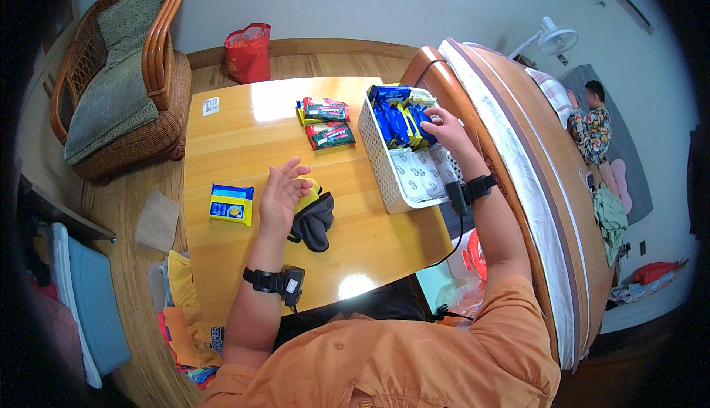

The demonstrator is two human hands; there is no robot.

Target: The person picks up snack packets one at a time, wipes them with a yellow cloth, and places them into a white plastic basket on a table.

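Note:
My right hand (448,131) is at the white perforated plastic basket (373,155), its fingertips against the blue-and-yellow packets (392,122) standing there in a row. Whether the fingers pinch a packet cannot be made out. In the near part of the same basket lie white printed packets (416,172). My left hand (282,200) is raised over the table with fingers apart and nothing in it. Beside and partly behind it is a dark grey and yellow cloth item (314,224). To its left lies a single blue-and-yellow packet (231,204). Several red-and-green packets (328,125) lie left of the basket.
The wooden table (233,147) has a white sticker (211,106) at its far left corner. A bed (516,147) stands close on the right, with a person (592,125) beyond. A rattan armchair (127,92), a red bag (248,55) and folded clothes (188,297) surround the table.

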